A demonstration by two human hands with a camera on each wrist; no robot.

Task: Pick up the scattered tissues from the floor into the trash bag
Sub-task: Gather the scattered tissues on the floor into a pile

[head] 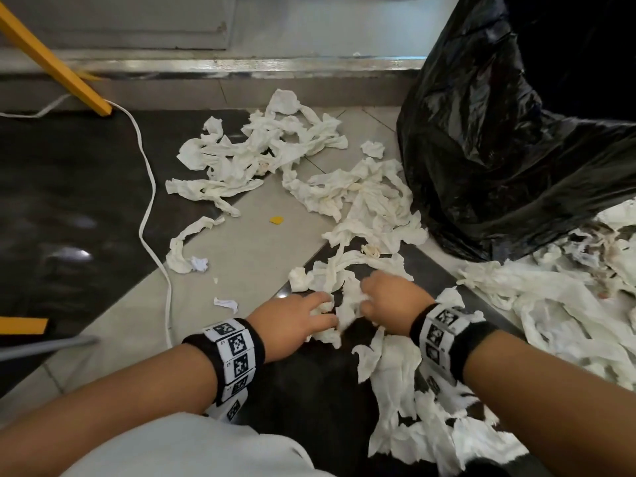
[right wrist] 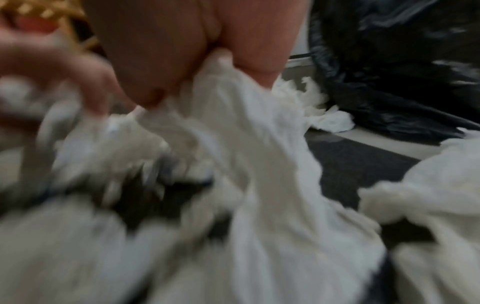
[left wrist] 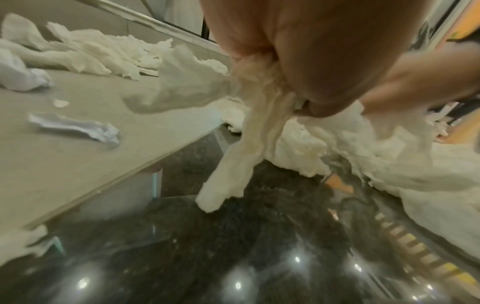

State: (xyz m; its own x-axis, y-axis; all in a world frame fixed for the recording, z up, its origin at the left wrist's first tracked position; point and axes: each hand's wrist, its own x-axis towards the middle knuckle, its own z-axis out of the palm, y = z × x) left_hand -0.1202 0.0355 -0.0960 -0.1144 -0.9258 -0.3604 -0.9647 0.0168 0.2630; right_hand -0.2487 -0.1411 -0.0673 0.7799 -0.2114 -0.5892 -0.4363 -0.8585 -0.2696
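Crumpled white tissues (head: 275, 156) lie scattered over the floor in several heaps. A black trash bag (head: 509, 139) stands at the right, its mouth hidden from view. My left hand (head: 309, 315) grips a bunch of tissues (left wrist: 249, 127) that hangs from its fist. My right hand (head: 382, 297), close beside the left, clutches a wad of tissues (right wrist: 233, 127); that view is blurred. Both hands meet over the same clump (head: 344, 304) on the dark floor strip. More tissues (head: 568, 304) are heaped at the right, below the bag.
A white cable (head: 151, 215) snakes across the floor on the left. A yellow leg (head: 62, 70) slants down at the upper left. A metal sill (head: 241, 65) runs along the back. A small yellow scrap (head: 276, 220) lies on the grey tile.
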